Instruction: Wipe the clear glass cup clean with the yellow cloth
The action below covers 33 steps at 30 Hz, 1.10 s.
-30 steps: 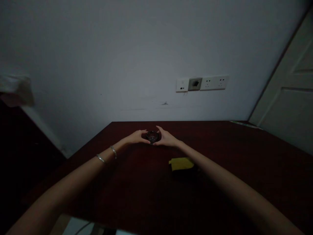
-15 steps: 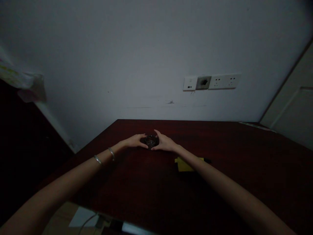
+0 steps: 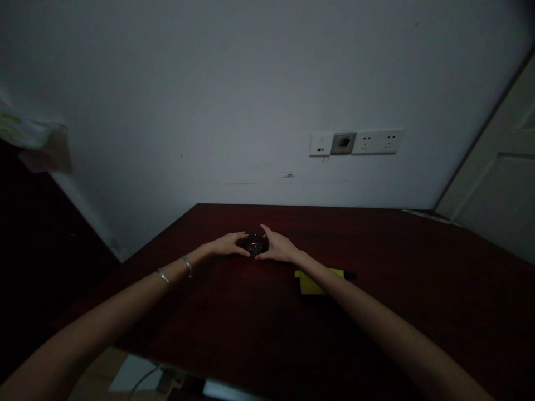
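A small, round, dark glass container (image 3: 254, 245), seemingly see-through, stands toward the back of the dark red table (image 3: 234, 312). From its left side, my left hand (image 3: 229, 244) curves around it, with thumb and fingers against the rim. My right hand (image 3: 279, 246) cups the opposite side in the same way, its index finger raised a little. Two silver bracelets circle my left wrist and forearm. Partly beneath my right forearm lies a yellow block-like object (image 3: 310, 283), with a dark, slim thing (image 3: 350, 275) poking out at its right.
Behind the table rises a pale wall with a row of sockets and a switch (image 3: 357, 142). A whitish door (image 3: 497, 184) is at the right. A plastic bag (image 3: 37, 142) hangs at the left. Below the table's front edge are a white sheet (image 3: 136, 373) and a cable.
The whole view has shifted slightly to the left. Both hands keep their places around the dark glass container, which shows no clear movement on the table.
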{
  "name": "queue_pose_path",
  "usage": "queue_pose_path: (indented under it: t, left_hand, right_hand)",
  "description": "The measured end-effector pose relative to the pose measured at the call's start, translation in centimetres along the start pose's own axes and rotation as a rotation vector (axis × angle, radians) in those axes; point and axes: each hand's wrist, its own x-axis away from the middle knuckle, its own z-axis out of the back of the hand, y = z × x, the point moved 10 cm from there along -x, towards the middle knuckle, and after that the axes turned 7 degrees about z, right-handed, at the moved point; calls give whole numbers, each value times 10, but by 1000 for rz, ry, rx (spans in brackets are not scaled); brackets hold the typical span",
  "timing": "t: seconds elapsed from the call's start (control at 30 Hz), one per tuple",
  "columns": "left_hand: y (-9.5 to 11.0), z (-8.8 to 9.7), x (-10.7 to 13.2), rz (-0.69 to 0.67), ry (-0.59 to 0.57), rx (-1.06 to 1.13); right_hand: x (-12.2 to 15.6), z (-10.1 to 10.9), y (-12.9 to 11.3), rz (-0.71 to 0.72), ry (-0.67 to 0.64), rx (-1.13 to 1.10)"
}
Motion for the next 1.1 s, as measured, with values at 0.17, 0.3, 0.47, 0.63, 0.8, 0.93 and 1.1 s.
queue_pose_path:
  t: [0.17,0.3,0.47,0.63,0.8,0.93,1.1]
  left_hand:
    - [-4,-3,-1,-9,-1,-9]
    - [-5,-6,-2,-24,-6,-21]
    - [2,-10,-1,-63,-34,-47]
    - [11,0,2,-59,-51,-136]
    - [56,22,-5,-100,4,-211]
    - [126,24,-9,-240,78,-317]
    - [198,-2,-4,-428,69,-317]
  right_hand:
    - [1,0,-3,1,-1,15]
    - [2,1,-5,-9,-4,14]
    - [4,-1,-8,-16,-18,-5]
    - [12,10,-4,-16,-57,-51]
    - [39,64,-2,-5,-74,-4]
    - [78,90,-17,52,-196,65]
    - [137,81,-38,73,-345,178]
